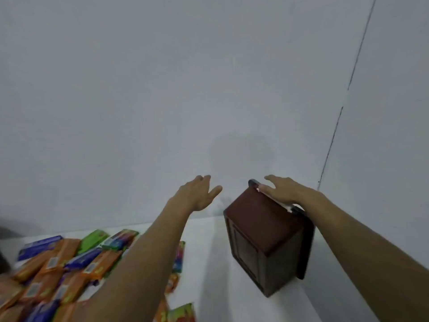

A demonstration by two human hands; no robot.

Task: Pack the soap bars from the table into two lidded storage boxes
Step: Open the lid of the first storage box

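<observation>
A dark brown wooden storage box (262, 238) stands on the white table (209, 263) at the right, its top closed. My right hand (282, 190) lies flat on the box's far top edge, fingers straight. My left hand (197, 194) hovers in the air to the left of the box with spread, relaxed fingers and holds nothing. A heap of wrapped soap bars (58, 268) in orange, blue and green lies at the lower left, partly hidden by my left forearm.
A plain white wall (209, 89) rises right behind the table, with a corner seam at the right. A few loose soap bars (181, 312) lie near the bottom edge. Something dark shows at the far left edge.
</observation>
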